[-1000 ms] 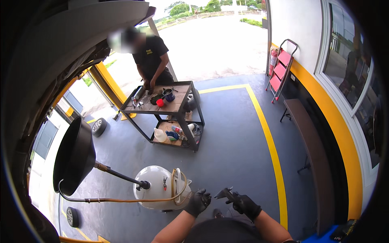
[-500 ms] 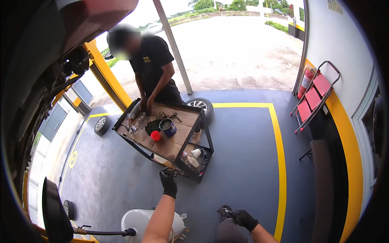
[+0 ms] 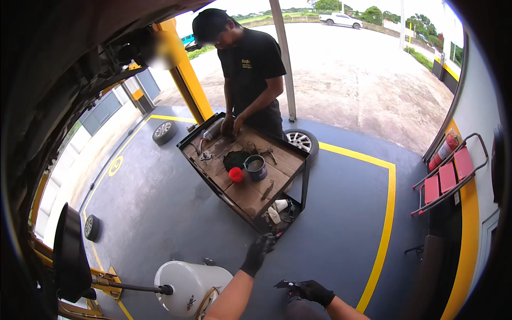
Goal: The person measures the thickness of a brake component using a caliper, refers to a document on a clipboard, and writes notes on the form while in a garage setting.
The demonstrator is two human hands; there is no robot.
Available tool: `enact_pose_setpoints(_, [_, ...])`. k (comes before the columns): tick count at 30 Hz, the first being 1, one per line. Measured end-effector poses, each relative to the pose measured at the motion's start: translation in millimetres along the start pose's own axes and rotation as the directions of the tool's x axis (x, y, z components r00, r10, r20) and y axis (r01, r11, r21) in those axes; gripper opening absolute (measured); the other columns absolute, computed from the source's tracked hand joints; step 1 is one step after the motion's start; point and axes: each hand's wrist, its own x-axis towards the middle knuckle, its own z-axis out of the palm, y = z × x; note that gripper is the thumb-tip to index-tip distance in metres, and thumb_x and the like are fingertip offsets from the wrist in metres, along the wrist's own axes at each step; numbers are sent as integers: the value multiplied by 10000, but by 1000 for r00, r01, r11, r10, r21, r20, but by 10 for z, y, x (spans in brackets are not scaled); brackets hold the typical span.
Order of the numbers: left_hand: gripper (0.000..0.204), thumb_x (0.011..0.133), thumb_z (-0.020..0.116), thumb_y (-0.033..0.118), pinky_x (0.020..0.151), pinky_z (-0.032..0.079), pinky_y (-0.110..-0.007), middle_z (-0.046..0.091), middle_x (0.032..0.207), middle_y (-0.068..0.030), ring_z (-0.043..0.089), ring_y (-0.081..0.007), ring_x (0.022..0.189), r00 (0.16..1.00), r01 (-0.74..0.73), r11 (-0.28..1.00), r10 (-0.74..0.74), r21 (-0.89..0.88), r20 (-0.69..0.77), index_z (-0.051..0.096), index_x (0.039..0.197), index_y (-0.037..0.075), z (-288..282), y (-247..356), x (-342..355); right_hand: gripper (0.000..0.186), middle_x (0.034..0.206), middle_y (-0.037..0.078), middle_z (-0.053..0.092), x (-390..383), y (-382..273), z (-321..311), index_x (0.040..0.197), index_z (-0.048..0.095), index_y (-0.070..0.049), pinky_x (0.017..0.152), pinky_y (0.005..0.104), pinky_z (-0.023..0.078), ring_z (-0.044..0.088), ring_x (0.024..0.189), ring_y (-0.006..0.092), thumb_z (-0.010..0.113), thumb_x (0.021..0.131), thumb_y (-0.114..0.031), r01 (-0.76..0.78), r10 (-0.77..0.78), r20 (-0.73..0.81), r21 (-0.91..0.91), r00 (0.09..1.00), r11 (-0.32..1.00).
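Note:
My left hand (image 3: 258,255), in a black glove, is off the near corner of a black tool cart (image 3: 242,205), below its cardboard-lined top. Its fingers reach forward, apparently with nothing in them. A slim dark tool (image 3: 268,191) lies on the cart top beyond that hand. Low in front of me, my right hand (image 3: 314,292), also gloved, is closed around a small dark object (image 3: 287,285) whose kind I cannot make out. A red cap-like piece (image 3: 236,174), an open blue can (image 3: 256,168), a dark green cloth (image 3: 233,159) and metal parts sit on the cart.
A co-worker (image 3: 248,69) leans over the cart's far side, both hands on its top. A white tank (image 3: 184,282) with a hose and black funnel (image 3: 69,261) stands at lower left. Loose wheels (image 3: 301,141) lie around; a red step ladder (image 3: 448,176) leans at right. A raised vehicle overhangs upper left.
My view has swung left, shifting the scene rightward. My left hand has come away from the cart's edge, where it held something small; the slim tool now shows on the cart. My right hand keeps its grip.

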Motion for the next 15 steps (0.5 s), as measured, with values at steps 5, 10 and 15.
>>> enact_pose_setpoints(5, [483, 1029, 507, 357, 895, 528, -357, 654, 1149, -160, 663, -236, 1011, 964, -227, 882, 145, 412, 222, 530, 1316, -31, -585, -179, -2506, 268, 746, 63, 705, 292, -676, 754, 1024, 745, -148, 681, 348, 531, 675, 680, 202, 556, 957, -325, -251, 298, 449, -163, 842, 954])
enact_pose_setpoints(10, [187, 969, 625, 207, 730, 522, -324, 644, 880, -57, 612, -174, 761, 966, 139, 990, -129, 29, -225, 609, 1082, 59, -735, 79, -4916, 319, 640, 16, 593, 219, -1045, 2399, 1019, 733, -108, 538, 280, 446, 540, 559, 109, 550, 983, -367, 248, -81, 765, -106, 639, 963])
enact_pose_setpoints(15, [127, 954, 639, 150, 723, 516, -340, 635, 839, -54, 605, -163, 758, 761, 23, 999, -34, -24, -648, 627, 1048, 65, -555, -141, -7135, 319, 647, 32, 588, -679, -1911, 4150, 1006, 722, -100, 595, 326, 462, 555, 599, 157, 532, 999, -355, 294, -28, 944, -74, 329, 953])
